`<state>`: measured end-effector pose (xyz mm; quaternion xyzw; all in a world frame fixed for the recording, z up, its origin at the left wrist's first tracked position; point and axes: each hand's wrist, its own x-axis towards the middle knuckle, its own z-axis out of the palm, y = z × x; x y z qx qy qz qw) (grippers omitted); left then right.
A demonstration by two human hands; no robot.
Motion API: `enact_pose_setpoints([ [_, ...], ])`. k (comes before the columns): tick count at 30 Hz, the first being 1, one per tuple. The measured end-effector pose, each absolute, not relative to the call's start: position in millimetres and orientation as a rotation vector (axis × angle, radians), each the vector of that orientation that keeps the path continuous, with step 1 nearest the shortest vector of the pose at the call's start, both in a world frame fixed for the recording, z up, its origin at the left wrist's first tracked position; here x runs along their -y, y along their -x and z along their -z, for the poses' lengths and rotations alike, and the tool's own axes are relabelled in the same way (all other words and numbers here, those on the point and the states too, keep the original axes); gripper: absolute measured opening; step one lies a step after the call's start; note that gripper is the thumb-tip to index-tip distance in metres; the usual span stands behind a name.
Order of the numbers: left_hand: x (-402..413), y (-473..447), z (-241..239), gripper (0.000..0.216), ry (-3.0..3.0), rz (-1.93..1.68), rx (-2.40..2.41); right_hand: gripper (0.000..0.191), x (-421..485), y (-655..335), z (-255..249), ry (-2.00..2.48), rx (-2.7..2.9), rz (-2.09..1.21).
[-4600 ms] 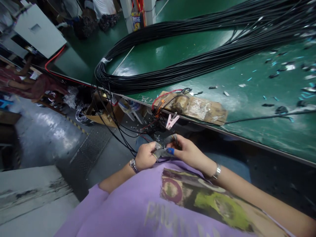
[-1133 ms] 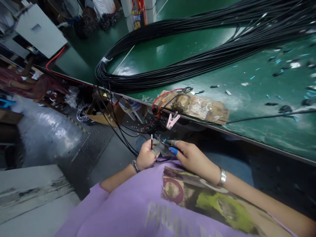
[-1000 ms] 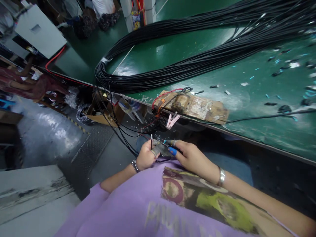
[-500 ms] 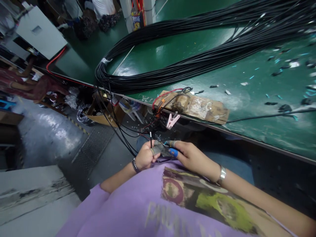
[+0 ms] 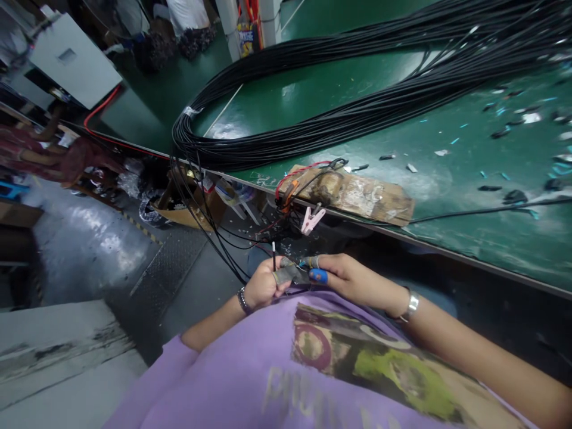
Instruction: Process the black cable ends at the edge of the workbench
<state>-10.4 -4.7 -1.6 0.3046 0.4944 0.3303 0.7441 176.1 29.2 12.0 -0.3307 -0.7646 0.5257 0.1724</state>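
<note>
My left hand (image 5: pixel 263 285) is closed around a black cable (image 5: pixel 274 256), whose white-tipped end sticks up above the fist. Grey tape wraps the left thumb. Close beside it, my right hand (image 5: pixel 351 277) pinches thin light wires (image 5: pixel 302 264) at the left fingertips; blue tape covers its thumb and grey tape its index finger. The fingers hide most of the cable's worked end. Both hands are held in front of my purple shirt (image 5: pixel 214 363), below the bench edge.
A long bundle of black cables (image 5: pixel 286 140) lies on the green bench (image 5: pixel 313 89), with several strands hanging over the edge. A wooden board (image 5: pixel 378 199) with a pink clip (image 5: pixel 313 220) sits at the edge. Scraps (image 5: pixel 516 195) litter the right side. At far left sits another person (image 5: pixel 53 152).
My right hand and wrist have shifted slightly to the right, with the thumb a little farther from the left hand. My left hand stays almost in place.
</note>
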Motion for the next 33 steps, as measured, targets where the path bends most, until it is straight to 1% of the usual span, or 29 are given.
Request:
enact_pose_setpoints([
  [5,7,10,5,0.043,-0.69,-0.837,-1.138,0.039,-15,-164,1,1.038,2.097,-1.33],
  [14,6,9,5,0.042,-0.71,-0.879,-1.121,0.04,-15,-167,-1,1.05,1.98,-1.406],
  [19,5,7,5,0.044,-0.715,-0.886,-1.118,0.035,-15,-170,-2,1.092,2.001,-1.319],
  [28,6,9,7,0.041,-0.704,-0.872,-1.109,0.028,-15,-164,-2,1.068,2.096,-1.175],
  [33,6,7,5,0.04,-0.668,-0.859,-1.102,0.028,-15,-165,0,1.061,2.117,-1.134],
])
